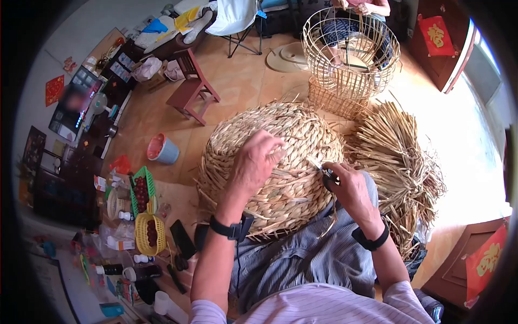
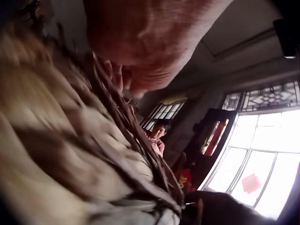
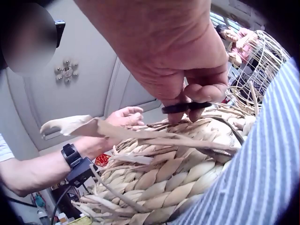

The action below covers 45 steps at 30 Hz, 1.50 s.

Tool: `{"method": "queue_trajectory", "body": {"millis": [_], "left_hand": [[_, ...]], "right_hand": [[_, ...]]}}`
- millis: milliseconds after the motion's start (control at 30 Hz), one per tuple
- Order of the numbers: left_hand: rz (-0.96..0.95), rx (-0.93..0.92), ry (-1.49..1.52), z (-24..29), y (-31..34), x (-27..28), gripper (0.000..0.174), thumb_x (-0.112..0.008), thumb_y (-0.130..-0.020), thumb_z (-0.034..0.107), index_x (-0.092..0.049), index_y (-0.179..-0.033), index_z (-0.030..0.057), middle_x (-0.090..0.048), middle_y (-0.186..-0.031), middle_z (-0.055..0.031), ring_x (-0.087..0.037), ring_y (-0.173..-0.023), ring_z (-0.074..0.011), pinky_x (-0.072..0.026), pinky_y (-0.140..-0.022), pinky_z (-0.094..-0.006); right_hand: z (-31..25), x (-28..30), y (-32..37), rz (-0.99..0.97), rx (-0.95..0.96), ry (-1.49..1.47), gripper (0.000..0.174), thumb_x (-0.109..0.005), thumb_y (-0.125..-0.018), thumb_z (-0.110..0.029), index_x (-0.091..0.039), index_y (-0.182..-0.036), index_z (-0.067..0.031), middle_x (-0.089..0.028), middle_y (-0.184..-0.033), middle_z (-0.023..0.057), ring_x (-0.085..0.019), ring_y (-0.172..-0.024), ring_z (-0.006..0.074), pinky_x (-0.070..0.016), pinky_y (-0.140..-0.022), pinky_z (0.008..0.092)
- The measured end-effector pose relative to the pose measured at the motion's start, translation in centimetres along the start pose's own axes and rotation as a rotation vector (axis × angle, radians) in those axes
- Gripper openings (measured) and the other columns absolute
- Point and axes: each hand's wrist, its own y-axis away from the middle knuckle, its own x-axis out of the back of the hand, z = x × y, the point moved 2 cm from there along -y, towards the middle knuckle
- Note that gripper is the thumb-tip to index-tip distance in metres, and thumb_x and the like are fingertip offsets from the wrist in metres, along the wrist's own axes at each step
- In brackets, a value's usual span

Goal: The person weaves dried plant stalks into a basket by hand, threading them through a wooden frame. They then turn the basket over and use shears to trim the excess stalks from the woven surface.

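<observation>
A large round piece of braided straw weaving (image 1: 291, 183) rests on the person's lap. Over its upper left part is the left hand (image 1: 256, 162), fingers bent; whether they pinch a strand cannot be made out. In the right wrist view the left hand (image 3: 125, 117) shows beyond the weave. On the right side, the right hand (image 1: 350, 189) grips dark-handled scissors (image 1: 328, 178), fingers through the loops, blades toward the weave. The right wrist view shows the right hand (image 3: 187, 79) close above the braids (image 3: 173, 180), with a loose strip (image 3: 136, 133) in front.
A bundle of dry straw (image 1: 396, 156) lies to the right. Beyond it, another person holds an open-frame basket (image 1: 350, 54). To the left are a blue bucket (image 1: 163, 150), a red-brown chair (image 1: 194, 89), a yellow basket (image 1: 150, 232) and a green basket (image 1: 142, 191).
</observation>
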Motion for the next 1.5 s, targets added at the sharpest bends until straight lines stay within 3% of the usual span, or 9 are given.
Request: {"method": "queue_trajectory", "body": {"millis": [167,367,767,867,967,1067,1100,1200,1500], "left_hand": [[-0.01,-0.189,-0.108,0.9,1.5,-0.6,0.03,-0.091,-0.079,0.004,-0.077,-0.105,0.0059,-0.063,-0.1,-0.0101,-0.065,-0.102,-0.0315,-0.0552,-0.091,-0.044],[0.016,-0.234,-0.187,0.8,1.5,-1.5,0.017,-0.082,-0.085,-0.001,-0.072,-0.098,0.0025,-0.064,-0.102,-0.0124,-0.064,-0.1,-0.0335,-0.0551,-0.088,-0.0465],[0.098,-0.153,-0.109,-0.4,1.5,-3.6,0.014,-0.075,-0.099,0.011,-0.063,-0.101,0.0031,-0.063,-0.1,-0.0141,-0.065,-0.099,-0.0336,-0.0539,-0.084,-0.0465],[0.145,-0.01,-0.062,0.0,1.4,-3.0,0.012,-0.075,-0.099,0.008,-0.065,-0.105,0.003,-0.066,-0.098,-0.0121,-0.068,-0.089,-0.0288,-0.0556,-0.077,-0.0426],[0.321,0.193,0.295,-2.2,1.5,-1.6,0.012,-0.074,-0.1,0.004,-0.069,-0.111,0.002,-0.069,-0.097,-0.0101,-0.069,-0.081,-0.0232,-0.0566,-0.072,-0.0382],[0.211,0.084,0.066,-1.5,2.5,0.0,0.015,-0.074,-0.102,0.006,-0.07,-0.116,0.0025,-0.072,-0.104,-0.0129,-0.073,-0.087,-0.0281,-0.0593,-0.077,-0.0433],[0.07,0.139,0.027,-1.3,2.9,0.5,0.018,-0.076,-0.1,0.005,-0.071,-0.118,0.0051,-0.07,-0.106,-0.013,-0.073,-0.091,-0.0303,-0.0593,-0.081,-0.0435],[-0.032,0.118,-0.005,-0.1,3.4,1.4,0.02,-0.078,-0.097,0.005,-0.07,-0.116,0.0051,-0.067,-0.109,-0.0146,-0.072,-0.097,-0.034,-0.0587,-0.084,-0.0442],[-0.097,0.071,-0.238,0.2,3.6,0.4,0.025,-0.075,-0.097,0.004,-0.061,-0.118,0.0045,-0.063,-0.116,-0.018,-0.067,-0.111,-0.0414,-0.0536,-0.095,-0.0518]], "right_hand": [[-2.3,0.8,-0.5,-0.094,0.045,0.16,0.04,-0.082,-0.093,-0.017,-0.072,-0.132,-0.0121,-0.069,-0.1,0.0157,-0.073,-0.085,0.0389,-0.0586,-0.074,0.048],[-3.7,1.3,-2.0,-0.115,0.199,0.304,0.04,-0.081,-0.091,-0.018,-0.071,-0.129,-0.013,-0.066,-0.099,0.0141,-0.071,-0.084,0.0357,-0.0559,-0.069,0.0482],[-4.4,0.4,-2.5,-0.08,0.252,0.442,0.028,-0.073,-0.093,-0.011,-0.07,-0.121,-0.011,-0.062,-0.093,0.0155,-0.07,-0.083,0.0342,-0.0537,-0.066,0.0482],[-4.5,0.7,-2.3,-0.119,0.214,0.402,0.027,-0.075,-0.093,-0.013,-0.072,-0.12,-0.0109,-0.062,-0.089,0.0141,-0.07,-0.079,0.0341,-0.0542,-0.065,0.0481],[-4.3,0.1,-1.5,-0.085,0.183,0.309,0.026,-0.077,-0.094,-0.015,-0.074,-0.12,-0.0114,-0.062,-0.085,0.0124,-0.07,-0.076,0.0344,-0.0547,-0.065,0.0478],[-4.0,-0.5,-1.5,-0.071,0.142,0.261,0.029,-0.079,-0.094,-0.017,-0.074,-0.122,-0.0124,-0.063,-0.087,0.0119,-0.07,-0.077,0.0345,-0.0554,-0.066,0.0477],[-4.0,-0.6,-1.5,-0.081,0.126,0.256,0.031,-0.079,-0.094,-0.018,-0.074,-0.124,-0.0128,-0.064,-0.088,0.0119,-0.071,-0.079,0.0345,-0.0556,-0.066,0.0477],[-4.6,-0.8,-2.1,-0.084,0.167,0.319,0.03,-0.079,-0.093,-0.019,-0.073,-0.122,-0.0123,-0.064,-0.092,0.0127,-0.071,-0.084,0.0342,-0.0562,-0.069,0.0486],[-5.7,-0.1,-4.0,-0.143,0.294,0.412,0.018,-0.074,-0.094,-0.015,-0.069,-0.11,-0.0086,-0.06,-0.097,0.0148,-0.068,-0.092,0.0347,-0.0548,-0.073,0.0479]]}}
